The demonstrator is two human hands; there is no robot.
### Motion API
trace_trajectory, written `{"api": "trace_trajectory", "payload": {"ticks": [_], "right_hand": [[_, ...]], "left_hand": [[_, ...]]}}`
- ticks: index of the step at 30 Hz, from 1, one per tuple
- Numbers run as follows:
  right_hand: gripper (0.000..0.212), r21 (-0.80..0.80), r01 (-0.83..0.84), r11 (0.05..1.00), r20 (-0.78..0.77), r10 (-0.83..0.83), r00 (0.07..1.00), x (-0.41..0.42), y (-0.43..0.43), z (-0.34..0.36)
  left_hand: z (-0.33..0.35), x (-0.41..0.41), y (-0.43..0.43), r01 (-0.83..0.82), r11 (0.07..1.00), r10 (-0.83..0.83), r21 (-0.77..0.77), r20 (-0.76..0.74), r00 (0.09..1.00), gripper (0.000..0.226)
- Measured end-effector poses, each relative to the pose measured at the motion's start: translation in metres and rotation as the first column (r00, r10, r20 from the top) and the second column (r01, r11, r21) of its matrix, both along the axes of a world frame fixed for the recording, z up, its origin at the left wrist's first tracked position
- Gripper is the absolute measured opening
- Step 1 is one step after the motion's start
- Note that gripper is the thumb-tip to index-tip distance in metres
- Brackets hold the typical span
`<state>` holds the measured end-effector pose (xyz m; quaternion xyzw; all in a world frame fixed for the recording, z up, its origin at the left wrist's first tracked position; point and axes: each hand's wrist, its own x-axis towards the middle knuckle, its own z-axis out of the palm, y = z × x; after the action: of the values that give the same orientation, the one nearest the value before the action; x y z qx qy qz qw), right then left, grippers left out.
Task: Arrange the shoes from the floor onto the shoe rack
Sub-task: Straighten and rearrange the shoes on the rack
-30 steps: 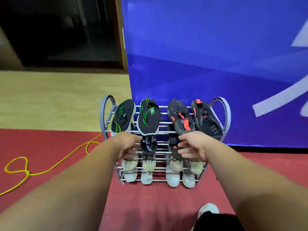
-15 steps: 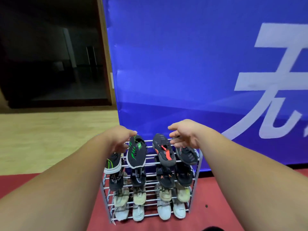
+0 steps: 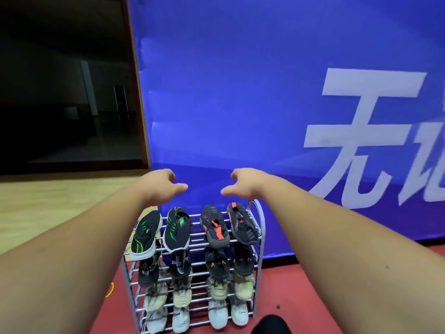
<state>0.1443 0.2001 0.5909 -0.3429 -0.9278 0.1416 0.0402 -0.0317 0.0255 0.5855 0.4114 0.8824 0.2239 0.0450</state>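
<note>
1. The left hand (image 3: 159, 186) is stretched out above the shoe rack (image 3: 261, 227), palm down. Its thumb points inward and its fingers droop in a loose curl. It holds nothing and touches nothing.
2. The right hand (image 3: 245, 183) mirrors it, palm down with the thumb pointing toward the left hand and the fingers slackly bent. It is empty and clear of the rack. The fingertips of both hands are mostly hidden behind the knuckles.
3. There is a gap between the two thumbs, and the hands do not meet.
4. The rack stands on the red floor (image 3: 313, 297), close against a blue banner (image 3: 240, 92) with white characters.
5. On the top tier, a black-and-green pair (image 3: 147, 233) lies on the left and a black-and-red pair (image 3: 214, 225) on the right, toes up and leaning back.
6. The second tier holds four dark shoes (image 3: 218, 266), the third holds four beige shoes (image 3: 181, 294), and the bottom holds four white shoes (image 3: 216, 317).
7. A bit of yellow cable (image 3: 110, 290) shows on the floor left of the rack. Beyond it are a pale wooden floor (image 3: 48, 201) and a dark doorway (image 3: 60, 92).
</note>
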Motion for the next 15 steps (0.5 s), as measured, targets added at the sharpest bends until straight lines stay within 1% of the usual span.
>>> {"api": "trace_trajectory", "payload": {"ticks": [5,8,12,15], "right_hand": [[0.078,0.114,0.005,0.993,0.02,-0.008,1.0,0.034,0.001,0.012],[0.08,0.169,0.004,0.986,0.045,-0.012,0.999,0.046,0.01,0.015],[0.088,0.194,0.017,0.981,0.064,-0.03,0.997,0.052,0.031,0.017],[0.084,0.227,0.04,0.973,0.047,-0.052,0.998,0.054,0.044,0.024]], "left_hand": [[0.007,0.025,0.005,0.014,0.996,-0.023,-0.084,-0.113,0.993,0.076],[0.011,0.033,0.022,-0.002,0.994,-0.013,-0.106,-0.14,0.99,0.081],[0.009,0.032,0.057,-0.006,0.988,-0.022,-0.155,-0.179,0.984,0.091],[0.008,0.026,0.076,-0.011,0.987,-0.021,-0.163,-0.192,0.981,0.099]]}}
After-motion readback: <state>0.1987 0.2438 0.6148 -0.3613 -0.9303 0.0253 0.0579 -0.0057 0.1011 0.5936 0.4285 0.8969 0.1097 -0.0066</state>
